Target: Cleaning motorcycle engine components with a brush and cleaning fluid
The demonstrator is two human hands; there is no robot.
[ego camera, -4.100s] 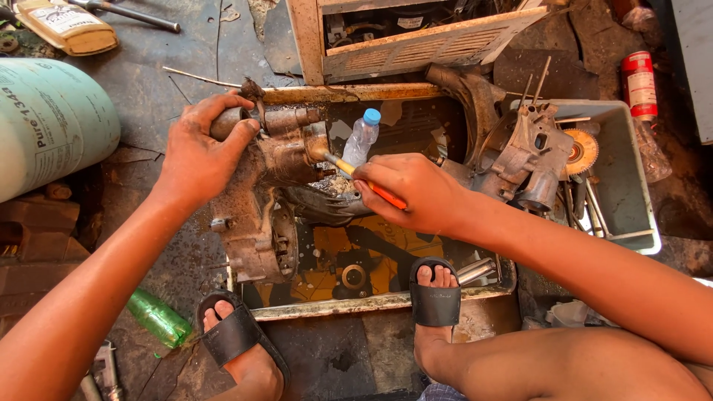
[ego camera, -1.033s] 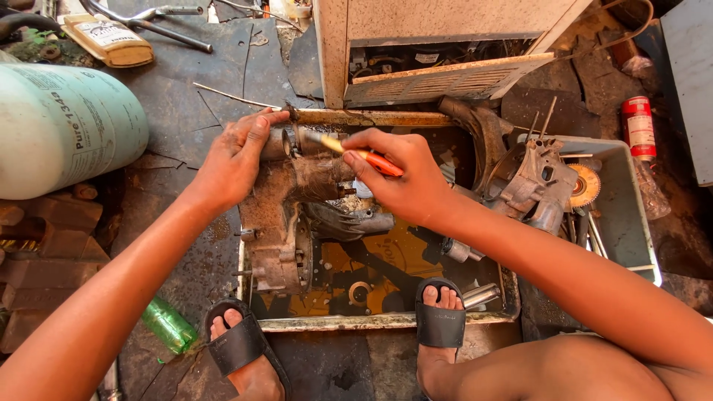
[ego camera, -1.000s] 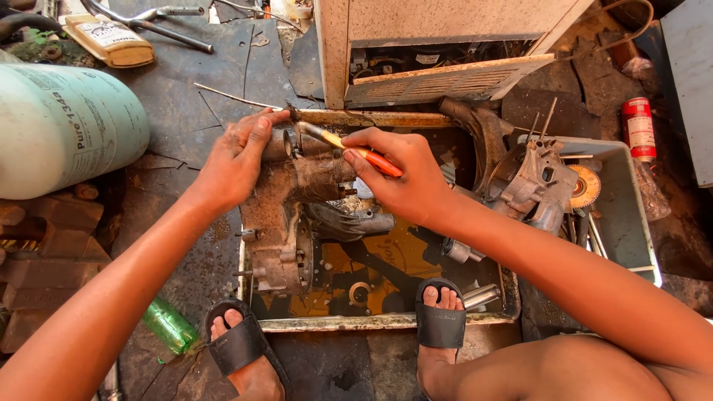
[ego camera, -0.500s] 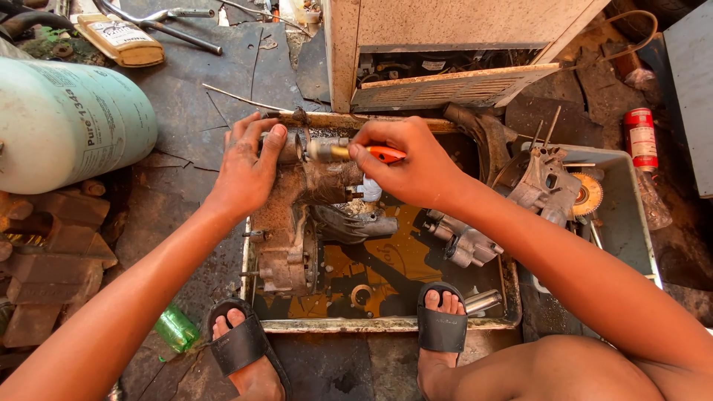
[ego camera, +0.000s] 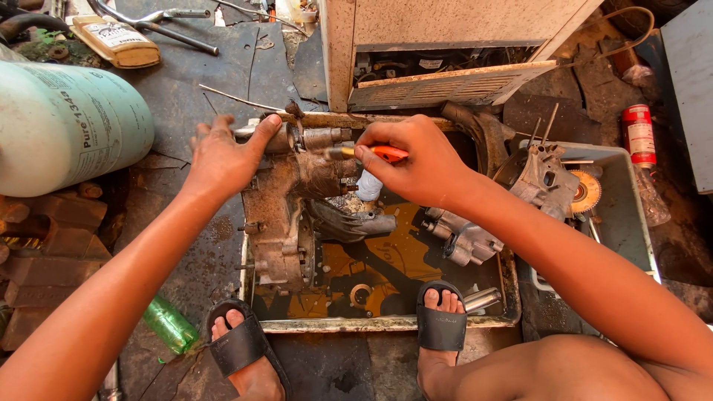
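Note:
A dirty, rusty engine casing point(ego camera: 286, 215) stands upright in a shallow metal tray point(ego camera: 386, 324) holding dark oily liquid. My left hand point(ego camera: 223, 156) rests flat on the casing's top left, thumb against a cylindrical part. My right hand point(ego camera: 416, 160) grips an orange-handled screwdriver point(ego camera: 371, 153), its tip pointing left at the casing's top fitting point(ego camera: 323, 137). A small plastic bottle point(ego camera: 368, 186) shows just under that hand. Loose engine parts point(ego camera: 464, 241) lie in the tray.
My two feet in black sandals point(ego camera: 442, 327) sit at the tray's near edge. A pale green gas cylinder point(ego camera: 67, 126) lies at left, a green bottle point(ego camera: 171, 324) near my left foot. A grey bin point(ego camera: 631, 215) with parts stands right, beside a red can point(ego camera: 639, 134).
The bottle in my right hand 4 s ago is down; the screwdriver has swung from angled to level, tip at the casing's top. My left hand slid a little along the casing's top.

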